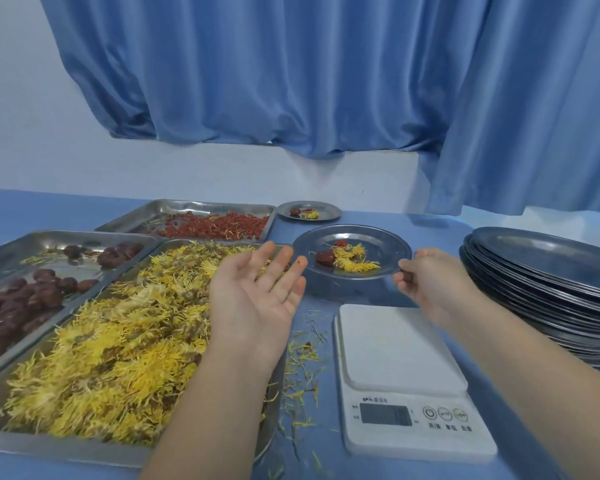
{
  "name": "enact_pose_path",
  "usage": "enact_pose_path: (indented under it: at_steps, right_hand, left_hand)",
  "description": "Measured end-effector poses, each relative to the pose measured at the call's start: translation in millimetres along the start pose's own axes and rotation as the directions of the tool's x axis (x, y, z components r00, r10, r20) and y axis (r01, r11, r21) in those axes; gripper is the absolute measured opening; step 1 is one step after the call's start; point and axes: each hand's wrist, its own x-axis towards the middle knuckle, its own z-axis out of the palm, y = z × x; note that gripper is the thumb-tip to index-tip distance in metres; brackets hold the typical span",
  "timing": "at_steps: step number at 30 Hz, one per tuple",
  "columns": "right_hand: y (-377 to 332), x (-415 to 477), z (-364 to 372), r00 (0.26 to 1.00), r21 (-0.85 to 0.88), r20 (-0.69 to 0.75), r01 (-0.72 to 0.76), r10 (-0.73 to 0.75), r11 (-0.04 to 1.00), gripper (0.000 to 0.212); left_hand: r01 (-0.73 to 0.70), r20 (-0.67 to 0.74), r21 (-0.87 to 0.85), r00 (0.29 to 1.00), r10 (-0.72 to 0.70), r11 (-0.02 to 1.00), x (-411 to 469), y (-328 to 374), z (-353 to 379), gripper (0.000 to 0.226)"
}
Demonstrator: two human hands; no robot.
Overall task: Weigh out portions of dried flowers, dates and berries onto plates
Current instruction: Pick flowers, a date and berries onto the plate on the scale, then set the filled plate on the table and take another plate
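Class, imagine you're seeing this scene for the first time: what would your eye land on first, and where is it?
The tray of yellow dried flowers at front left stands out first, with the left hand open, palm up, above its far right corner. Right of it, the right hand grips the rim of a small plate holding a portion, beyond the white scale. A blue curtain fills the top.

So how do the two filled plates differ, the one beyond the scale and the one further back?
The near plate is gripped at its rim by the right hand; the far plate is untouched. The near plate is just beyond the scale; the far plate sits by the berry tray. Both are metal and hold yellow flowers and a date.
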Motion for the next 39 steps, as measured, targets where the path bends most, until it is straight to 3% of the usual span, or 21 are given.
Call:
enact_pose_path:
  at_steps: [6, 14, 22, 28, 35, 39]
  right_hand:
    - [8, 61, 56, 0.995, 0.019, -0.085, -0.046, 0.048, 0.999, 0.017]
    - [15, 122, 106, 0.972, 0.031, -0.209, -0.103, 0.107, 0.994, 0.045]
    - [30, 141, 139, 0.957, 0.023, -0.232, -0.171, 0.172, 0.985, 0.039]
    - [38, 142, 152, 0.952, -0.018, -0.186, -0.251, 0.243, 0.968, 0.025]
    - [29, 139, 150, 0.961, -0.127, 0.009, -0.273, 0.277, 0.953, 0.010]
    - [22, 128, 144, 0.958, -0.214, 0.118, -0.231, 0.260, 0.949, 0.024]
  left_hand:
    - [-0.011, 0.008, -0.127, 1.000, 0.012, 0.992, 0, 2, 0, 0.038]
    - [0.013, -0.016, -0.130, 1.000, -0.015, 0.991, 1, 3, 1, 0.038]
    - [0.070, -0.032, -0.152, 0.997, -0.076, 0.986, 1, 2, 1, 0.040]
    - [0.078, -0.051, -0.218, 0.994, -0.092, 0.973, 1, 6, -1, 0.040]
    - [0.079, -0.033, -0.221, 0.996, -0.088, 0.972, 0, 5, 1, 0.040]
    - [0.073, -0.024, -0.221, 0.996, -0.080, 0.972, 0, 5, 2, 0.037]
